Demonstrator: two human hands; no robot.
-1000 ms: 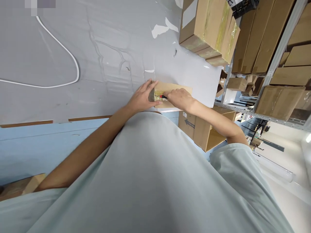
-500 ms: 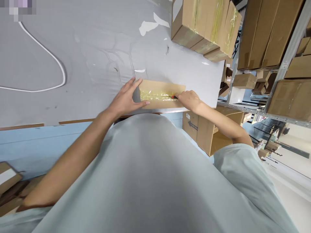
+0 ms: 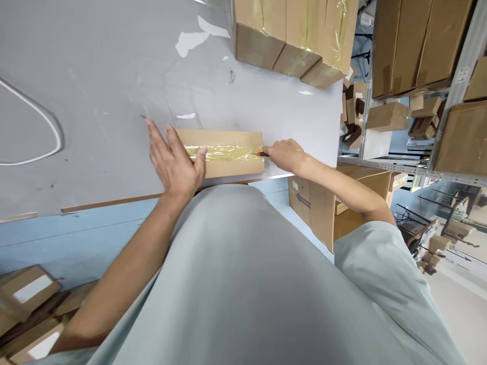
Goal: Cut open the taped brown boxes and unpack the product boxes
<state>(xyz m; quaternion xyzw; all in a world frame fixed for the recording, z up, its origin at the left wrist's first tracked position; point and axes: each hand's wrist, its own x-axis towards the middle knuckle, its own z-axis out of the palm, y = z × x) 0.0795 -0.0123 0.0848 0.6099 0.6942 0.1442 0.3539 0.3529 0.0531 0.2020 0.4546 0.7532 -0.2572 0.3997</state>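
A long, narrow cardboard box [image 3: 228, 138] lies on the grey table close to its front edge. Shiny yellowish tape [image 3: 224, 153] runs lengthwise along its top. Over the box's left end rests my left hand [image 3: 175, 165], open, fingers spread and thumb lying across the tape. My right hand [image 3: 286, 153], just past the box's right end, is closed around a small red-and-black tool [image 3: 262, 154]. The tool's thin tip points left and meets the tape near that end. Most of its handle is hidden inside my fist, so its exact kind is unclear.
Several taped cardboard boxes [image 3: 289, 40] stand in a row at the table's back right. White paper scraps [image 3: 190, 43] and a white cable [image 3: 49, 126] lie on the table [image 3: 114, 66]. Below its right front edge is an open carton [image 3: 312, 208]. Shelving with boxes [image 3: 388, 116] rises at right.
The tool in my right hand has moved right along the tape to the box's right end. My left hand has shifted onto the top of the left end. The whole view has shifted.
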